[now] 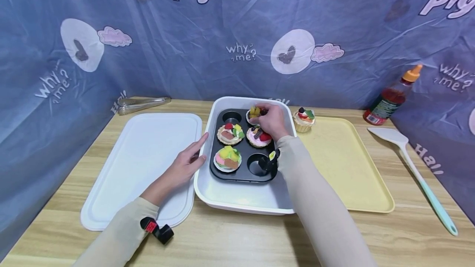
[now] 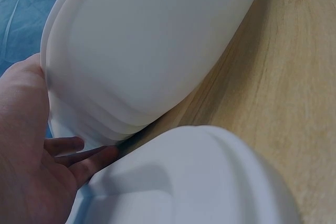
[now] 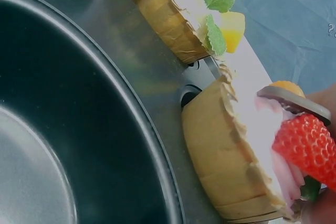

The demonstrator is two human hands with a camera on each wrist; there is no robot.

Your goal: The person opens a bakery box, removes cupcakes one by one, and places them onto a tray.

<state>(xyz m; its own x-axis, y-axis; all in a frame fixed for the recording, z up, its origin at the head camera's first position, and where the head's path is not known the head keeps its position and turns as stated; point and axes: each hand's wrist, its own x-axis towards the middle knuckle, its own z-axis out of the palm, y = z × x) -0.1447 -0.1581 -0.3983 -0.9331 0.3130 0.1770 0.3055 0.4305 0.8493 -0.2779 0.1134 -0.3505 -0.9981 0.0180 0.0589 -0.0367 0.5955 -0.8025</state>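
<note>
My right hand (image 1: 273,119) grips a fruit tart (image 1: 254,112) topped with yellow pieces, at the back right cup of a dark muffin pan (image 1: 243,175). Just in front of it sits a pink-cream tart with a strawberry (image 1: 259,137), seen close up in the right wrist view as a pleated tart (image 3: 220,156). In the pan's left column are a tart with green and yellow bits (image 1: 230,134) and one with yellow chunks (image 1: 227,158). My left hand (image 1: 185,164), fingers extended, rests at the left wall of the white bin (image 1: 219,197) around the pan.
A white tray or lid (image 1: 137,168) lies left of the bin, metal tongs (image 1: 142,104) behind it. At right, another tart (image 1: 303,119) stands at the corner of a yellow tray (image 1: 345,168). Farther right are a sauce bottle (image 1: 391,96) and a spatula (image 1: 419,172).
</note>
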